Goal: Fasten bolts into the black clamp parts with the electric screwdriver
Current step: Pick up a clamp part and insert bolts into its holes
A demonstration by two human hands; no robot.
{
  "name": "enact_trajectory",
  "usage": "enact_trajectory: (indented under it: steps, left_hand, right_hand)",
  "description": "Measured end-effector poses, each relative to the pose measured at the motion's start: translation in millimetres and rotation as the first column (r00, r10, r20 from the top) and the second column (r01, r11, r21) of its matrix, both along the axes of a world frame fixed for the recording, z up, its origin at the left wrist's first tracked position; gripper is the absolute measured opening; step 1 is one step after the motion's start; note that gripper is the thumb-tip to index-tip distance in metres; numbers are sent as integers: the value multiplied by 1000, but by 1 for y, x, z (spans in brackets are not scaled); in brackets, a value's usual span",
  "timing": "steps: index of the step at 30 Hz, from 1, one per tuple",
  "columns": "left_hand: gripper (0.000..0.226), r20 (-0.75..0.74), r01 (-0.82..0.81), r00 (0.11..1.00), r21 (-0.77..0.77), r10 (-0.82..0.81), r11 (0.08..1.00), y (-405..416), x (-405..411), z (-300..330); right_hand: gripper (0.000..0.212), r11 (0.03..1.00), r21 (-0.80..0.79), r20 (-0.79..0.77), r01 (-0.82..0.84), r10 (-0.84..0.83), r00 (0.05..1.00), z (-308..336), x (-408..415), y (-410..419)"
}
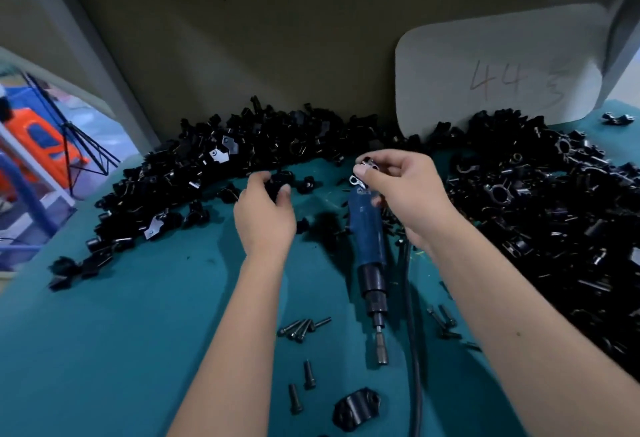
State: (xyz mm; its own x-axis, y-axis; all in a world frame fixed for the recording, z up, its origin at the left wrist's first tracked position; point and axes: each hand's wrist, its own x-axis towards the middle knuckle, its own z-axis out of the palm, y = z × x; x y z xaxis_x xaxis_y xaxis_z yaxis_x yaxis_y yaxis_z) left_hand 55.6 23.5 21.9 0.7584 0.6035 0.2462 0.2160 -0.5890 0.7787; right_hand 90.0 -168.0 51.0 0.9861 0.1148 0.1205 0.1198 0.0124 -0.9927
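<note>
right grip (398, 187) pinches a small metal piece (366, 163) above the screwdriver (369, 249), which lies on the teal bench (121, 350). left grip (265, 214) curls round a clamp (277, 183) by the pile (214, 159). loose bolts (303, 327) lie near the bit.
</note>
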Motion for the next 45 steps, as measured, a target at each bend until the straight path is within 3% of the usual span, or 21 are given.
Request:
enact_trajectory:
  steps: [2,4,7,10,16,19,24,29,32,39,45]
  left_hand:
    - [22,165,94,985,-317,-42,944,-3,-17,4]
    - [22,253,254,960,-591,-123,766,-7,-36,3]
    - [23,318,379,925,-749,-206,543,-18,-58,-4]
    - [20,357,431,902,-787,-244,443,-25,-67,-14]
    - [47,386,509,859,-723,-336,468,-27,-62,-11]
    - [40,379,481,876,-742,-300,466,-31,-58,-7]
    - [31,445,564,823,-716,-354,412,-31,-55,-10]
    - [43,533,654,754,-550,-385,520,-32,-52,-11]
    - [46,547,674,734,-517,-401,528,-29,-52,-10]
    - [49,521,687,727,-556,-447,468,-26,-54,-8]
    - [45,532,694,716,-614,-453,376,-27,-57,-8]
  right_hand:
    - [4,992,106,-48,-71,76,996,-6,-20,2]
    - [11,963,217,-57,-161,178,982,-9,-34,2]
    - [13,942,237,-21,-239,250,968,-8,-44,1]
    - [16,954,198,21,-225,225,974,-10,-47,-3]
    - [26,972,93,174,-217,199,964,-16,-43,-14]
    - [32,979,25,200,-203,195,960,-16,-42,-19]
    - [34,984,-108,259,-145,168,951,-18,-41,-21]
    - [38,979,-162,287,-125,168,943,-20,-38,-21]
    - [41,974,-190,275,-124,173,946,-25,-35,-19]
    - [41,984,-126,270,-123,154,950,-23,-37,-10]
    - [41,969,-244,390,-44,139,910,-20,-49,3]
